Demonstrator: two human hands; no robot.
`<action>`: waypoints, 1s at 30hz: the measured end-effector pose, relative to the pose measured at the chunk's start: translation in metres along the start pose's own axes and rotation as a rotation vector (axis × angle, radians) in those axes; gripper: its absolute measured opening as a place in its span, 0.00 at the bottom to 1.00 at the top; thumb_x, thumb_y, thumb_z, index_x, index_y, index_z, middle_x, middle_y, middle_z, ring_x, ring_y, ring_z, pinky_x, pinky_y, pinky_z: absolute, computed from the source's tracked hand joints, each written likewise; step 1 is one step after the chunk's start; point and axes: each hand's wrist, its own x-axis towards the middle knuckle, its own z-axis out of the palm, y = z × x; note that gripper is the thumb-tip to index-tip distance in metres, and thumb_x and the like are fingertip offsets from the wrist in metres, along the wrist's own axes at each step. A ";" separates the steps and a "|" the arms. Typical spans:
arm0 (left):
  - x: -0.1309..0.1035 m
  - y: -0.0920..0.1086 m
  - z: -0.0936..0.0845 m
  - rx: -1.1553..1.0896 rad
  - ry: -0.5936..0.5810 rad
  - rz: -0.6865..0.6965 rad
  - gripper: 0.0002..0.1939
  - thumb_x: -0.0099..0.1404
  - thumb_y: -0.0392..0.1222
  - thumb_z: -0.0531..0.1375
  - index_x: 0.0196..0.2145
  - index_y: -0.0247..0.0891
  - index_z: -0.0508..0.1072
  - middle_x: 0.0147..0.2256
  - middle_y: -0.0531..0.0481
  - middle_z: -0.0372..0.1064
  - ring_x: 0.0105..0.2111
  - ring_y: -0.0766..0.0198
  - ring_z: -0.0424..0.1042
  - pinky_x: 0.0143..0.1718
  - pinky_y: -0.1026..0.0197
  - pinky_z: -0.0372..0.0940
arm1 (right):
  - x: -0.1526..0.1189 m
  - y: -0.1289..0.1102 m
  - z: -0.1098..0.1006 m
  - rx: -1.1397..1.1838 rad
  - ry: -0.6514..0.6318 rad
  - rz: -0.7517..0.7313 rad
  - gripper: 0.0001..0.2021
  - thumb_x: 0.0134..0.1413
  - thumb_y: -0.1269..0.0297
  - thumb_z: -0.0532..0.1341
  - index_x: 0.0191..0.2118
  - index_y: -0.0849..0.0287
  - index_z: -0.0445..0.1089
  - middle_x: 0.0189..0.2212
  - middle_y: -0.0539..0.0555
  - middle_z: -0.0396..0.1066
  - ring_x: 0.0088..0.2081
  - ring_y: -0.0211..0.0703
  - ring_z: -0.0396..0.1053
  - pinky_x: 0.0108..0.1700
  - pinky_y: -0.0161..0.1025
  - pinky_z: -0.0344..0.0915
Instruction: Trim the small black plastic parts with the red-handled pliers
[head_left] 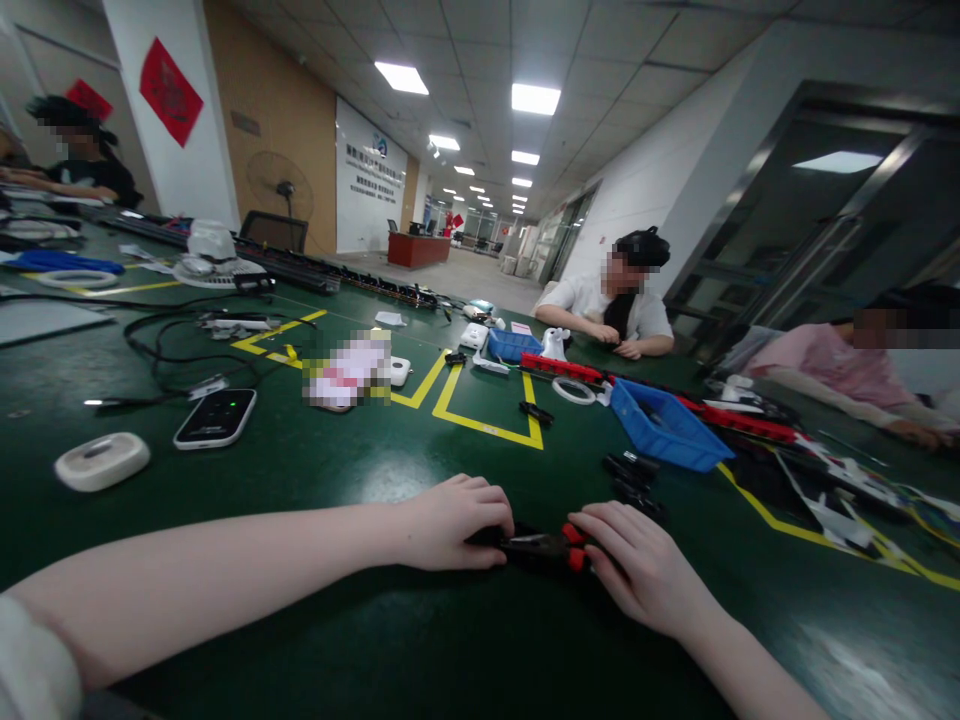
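Gripping red-handled pliers (545, 546) above a green table (337, 640), a person's right hand (636, 565) has fingers and thumb partly closed about the handles, while the left hand (459, 525), its fingers curled down, closes over a small dark piece (484, 537) at the pliers' nose; the piece is mostly covered, and what it is cannot be told. The pliers stand between the two hands, nose toward the left one. Just beyond the pliers, to their right, lies a cluster of black parts (634, 482), with a blue tray (675, 430) behind. Straight beyond the pliers, yellow tape (487, 432) marks the tabletop. Well to the pliers' left are a dark-screened device (216, 418) and a rounded white object (103, 465). Across the table from the pliers, a co-worker (651, 312) in a white top sits with both hands together
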 end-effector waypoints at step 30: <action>0.001 -0.004 0.001 -0.047 0.011 -0.004 0.11 0.67 0.45 0.65 0.44 0.40 0.71 0.46 0.48 0.72 0.45 0.57 0.72 0.48 0.56 0.64 | -0.004 0.006 0.000 -0.017 0.065 0.035 0.13 0.65 0.66 0.56 0.51 0.60 0.72 0.41 0.60 0.77 0.42 0.49 0.76 0.43 0.46 0.74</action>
